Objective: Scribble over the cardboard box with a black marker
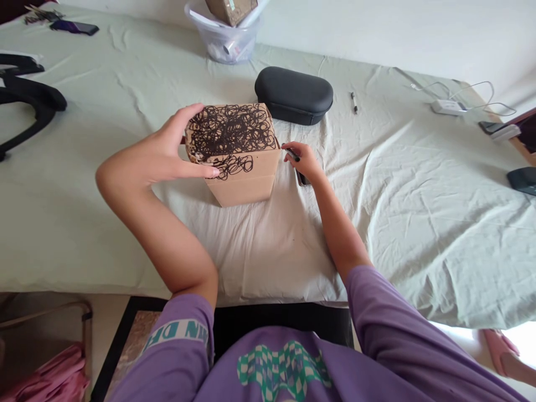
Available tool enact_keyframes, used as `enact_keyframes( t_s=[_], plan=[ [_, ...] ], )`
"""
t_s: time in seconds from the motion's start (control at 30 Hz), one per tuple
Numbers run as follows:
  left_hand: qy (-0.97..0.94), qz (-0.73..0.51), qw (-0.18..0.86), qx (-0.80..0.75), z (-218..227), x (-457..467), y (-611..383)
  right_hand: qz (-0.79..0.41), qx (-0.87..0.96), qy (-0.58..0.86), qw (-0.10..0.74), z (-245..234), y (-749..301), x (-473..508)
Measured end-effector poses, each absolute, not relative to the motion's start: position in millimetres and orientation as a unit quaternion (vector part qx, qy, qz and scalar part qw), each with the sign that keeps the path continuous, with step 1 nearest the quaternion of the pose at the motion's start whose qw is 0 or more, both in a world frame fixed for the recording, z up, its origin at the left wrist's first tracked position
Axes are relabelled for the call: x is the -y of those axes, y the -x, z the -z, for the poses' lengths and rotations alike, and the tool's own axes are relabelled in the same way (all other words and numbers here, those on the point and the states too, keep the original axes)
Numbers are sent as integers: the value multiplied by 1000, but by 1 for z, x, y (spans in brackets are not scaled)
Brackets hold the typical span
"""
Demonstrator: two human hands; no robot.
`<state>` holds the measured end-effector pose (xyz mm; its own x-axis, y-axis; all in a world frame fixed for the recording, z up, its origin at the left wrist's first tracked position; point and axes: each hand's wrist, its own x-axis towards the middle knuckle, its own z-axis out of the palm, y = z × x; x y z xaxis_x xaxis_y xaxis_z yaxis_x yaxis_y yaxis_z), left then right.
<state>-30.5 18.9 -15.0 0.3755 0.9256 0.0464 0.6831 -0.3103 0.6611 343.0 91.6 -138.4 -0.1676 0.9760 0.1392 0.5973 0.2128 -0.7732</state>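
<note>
A small cardboard box [247, 178] stands on the sheet-covered table [377, 223], its top and part of its front covered in black scribbles. My left hand [173, 151] grips the box's left side, thumb across the front and fingers over the top edge. To the right of the box, my right hand [305, 161] is closed around a black marker [292, 154], its tip close to the box's right side. A dark object lies partly hidden under that hand.
A black oval case [293, 95] lies just behind the box, a pen [354, 103] to its right. A clear plastic bin [225, 33] stands at the back. A white power adapter with cables [449, 106] and dark devices sit far right; a black chair arm [29, 103] far left.
</note>
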Motion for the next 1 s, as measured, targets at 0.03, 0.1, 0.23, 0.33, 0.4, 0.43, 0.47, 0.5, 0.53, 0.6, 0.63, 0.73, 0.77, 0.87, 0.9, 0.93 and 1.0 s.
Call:
enact_keyframes(
  t_s=[0.03,0.1,0.23,0.33,0.4,0.43,0.47,0.5,0.53,0.6,0.63,0.73,0.77,0.87,0.9,0.93,1.0],
  plan=[
    [-772,-207,285,-528,12,-17,28,-264,727,550,314,139,-344,-91],
    [-759,-191,291,-550,8,-15,24,-193,768,549,268,142,-345,-90],
    [-757,-194,291,-552,9,-15,24,-125,790,572,183,149,-339,-87],
    [-784,-224,275,-510,16,-20,30,-116,779,595,159,153,-331,-85],
    [-800,-238,259,-486,19,-21,32,-110,765,615,155,154,-327,-85],
    [-802,-241,254,-484,19,-21,32,-105,756,626,157,153,-327,-85],
    [-799,-243,254,-488,18,-21,31,-102,748,635,164,150,-328,-86],
    [-794,-247,256,-494,16,-19,30,-104,742,638,180,146,-330,-86],
    [-787,-253,258,-500,13,-17,28,-114,739,633,203,139,-334,-85],
    [-781,-275,255,-500,7,-11,24,-168,752,583,257,118,-343,-81],
    [-780,-293,247,-495,3,-7,22,-207,766,541,281,104,-348,-77],
    [-782,-335,222,-477,-8,5,15,-293,818,406,284,60,-355,-57],
    [-786,-341,216,-469,-11,8,12,-291,827,388,284,46,-354,-48],
    [-808,-325,207,-445,-17,17,0,-258,842,376,289,20,-345,-26],
    [-814,-316,208,-441,-18,19,-3,-250,842,380,290,17,-342,-22],
    [-818,-304,211,-440,-17,19,-7,-246,841,385,289,15,-339,-19],
    [-826,-285,213,-438,-13,18,-12,-248,836,393,290,15,-339,-17]
  ],
)
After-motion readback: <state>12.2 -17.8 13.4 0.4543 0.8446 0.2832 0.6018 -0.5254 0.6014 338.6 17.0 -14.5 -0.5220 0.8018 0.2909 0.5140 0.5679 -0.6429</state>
